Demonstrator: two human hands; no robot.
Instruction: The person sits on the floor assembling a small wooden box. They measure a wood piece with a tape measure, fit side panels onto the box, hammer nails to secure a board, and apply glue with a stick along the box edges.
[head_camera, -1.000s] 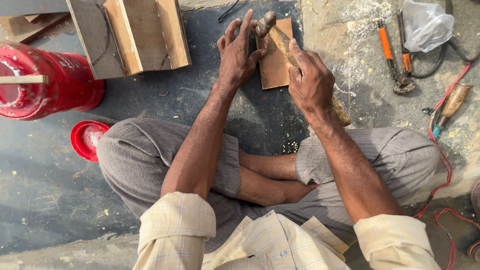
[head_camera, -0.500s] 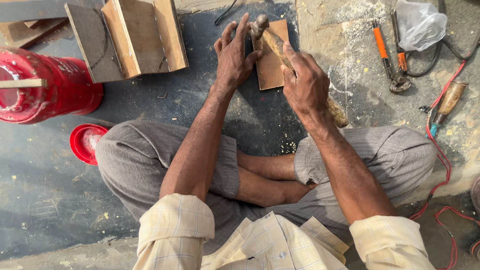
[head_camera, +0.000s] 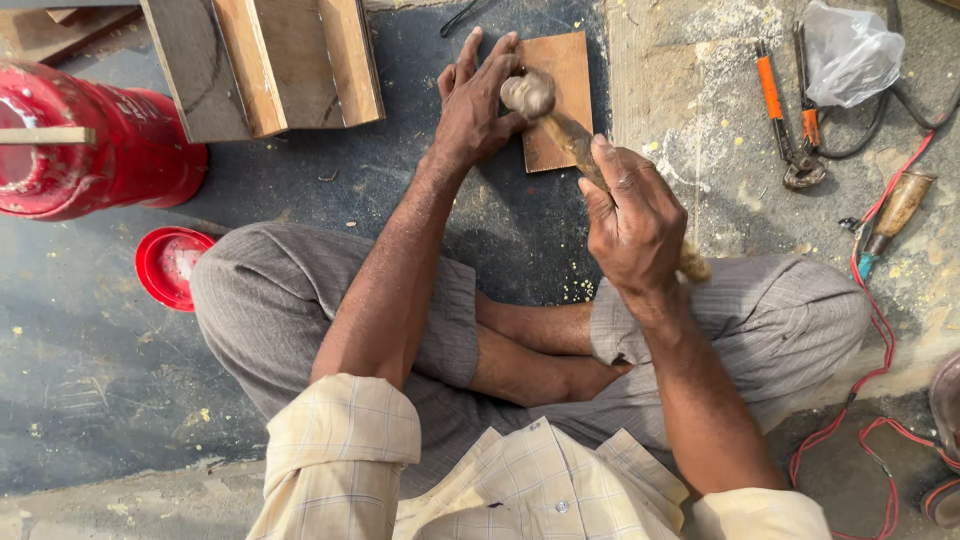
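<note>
I sit cross-legged on the floor. My right hand (head_camera: 632, 222) is closed around the wooden handle of a hammer (head_camera: 560, 128), whose rounded metal head hangs just above a small flat wooden board (head_camera: 565, 85) lying on the dark floor. My left hand (head_camera: 478, 98) rests on the left edge of that board with fingers spread, its thumb close to the hammer head. Whether something small lies under the fingers is hidden.
A wooden frame of planks (head_camera: 265, 62) lies at the top left. Beside it are a red cylinder (head_camera: 95, 150) and a red lid (head_camera: 170, 265). Pliers with orange grips (head_camera: 785, 120), a plastic bag (head_camera: 850, 50), a wooden-handled tool (head_camera: 895, 212) and red cable (head_camera: 870, 330) sit at the right.
The hammer head has come down and sits lower over the board. My right hand has shifted slightly along with it. My left hand stays on the board's edge.
</note>
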